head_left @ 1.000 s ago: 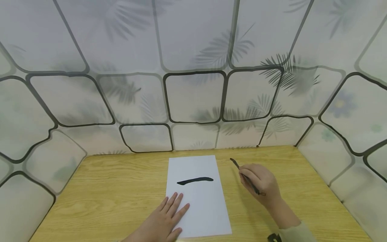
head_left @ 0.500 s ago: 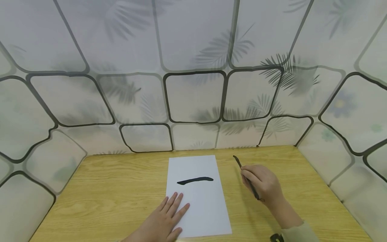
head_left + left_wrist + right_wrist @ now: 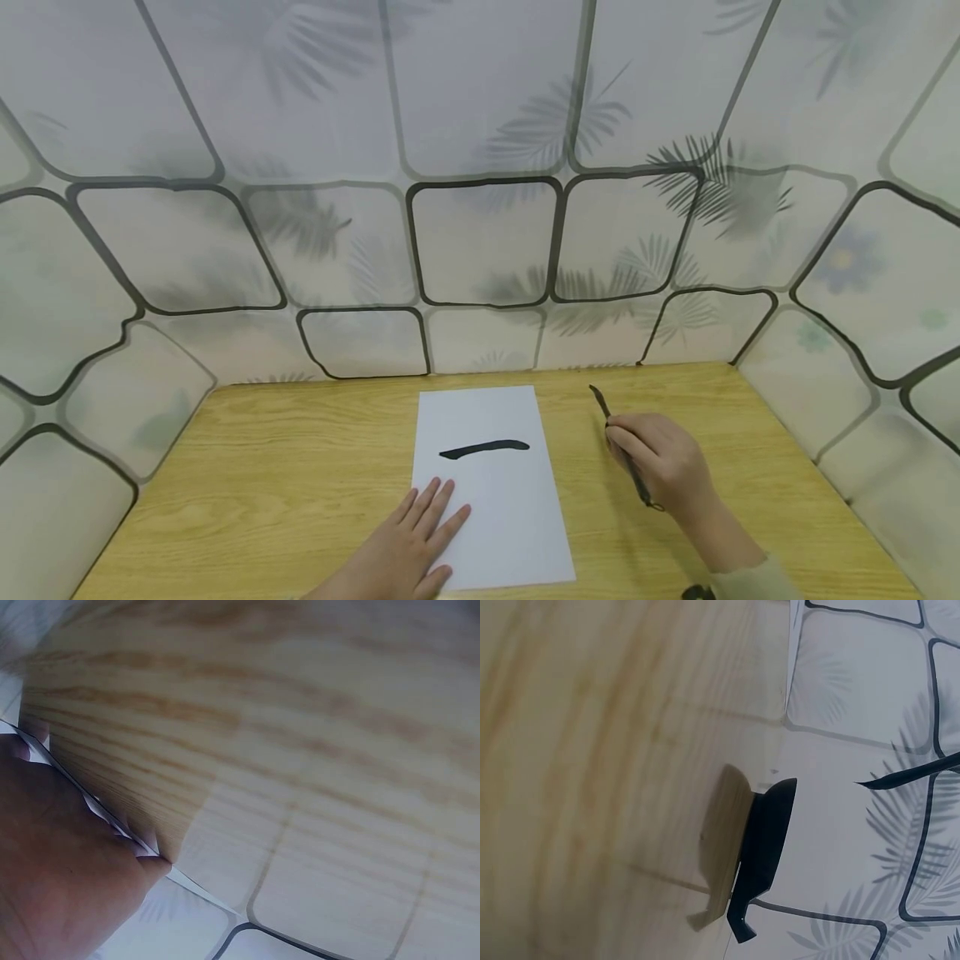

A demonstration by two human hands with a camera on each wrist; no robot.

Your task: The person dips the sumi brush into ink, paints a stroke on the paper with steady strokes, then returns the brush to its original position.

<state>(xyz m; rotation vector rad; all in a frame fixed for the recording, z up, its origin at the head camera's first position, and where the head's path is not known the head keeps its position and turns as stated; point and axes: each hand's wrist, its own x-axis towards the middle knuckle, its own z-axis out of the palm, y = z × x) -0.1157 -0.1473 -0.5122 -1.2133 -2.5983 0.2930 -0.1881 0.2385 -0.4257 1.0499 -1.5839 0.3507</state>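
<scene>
A white sheet of paper (image 3: 495, 533) lies on the wooden table, bearing one broad black stroke (image 3: 483, 449). The spread fingers of my left hand (image 3: 408, 533) rest on its lower left part. Right of the sheet, my right hand (image 3: 663, 462) holds a dark ink brush (image 3: 600, 402) between thumb and fingers. The brush's dark tip points away from me, and a small loop shows at its rear end. In the right wrist view, the tip of the brush (image 3: 907, 776) enters from the right edge. My left hand (image 3: 60, 855) fills the lower left of the left wrist view.
Behind the wooden table (image 3: 285, 450), and along both sides, stands a pale wall covering (image 3: 483, 242) with dark rounded outlines and leaf prints. A black curved object (image 3: 765, 840) appears in the right wrist view; its kind is unclear. Something black (image 3: 697, 592) sits beside the right sleeve.
My right hand has drifted a little to the right and toward me, carrying the brush away from the paper. My left hand, the sheet and the stroke have stayed put.
</scene>
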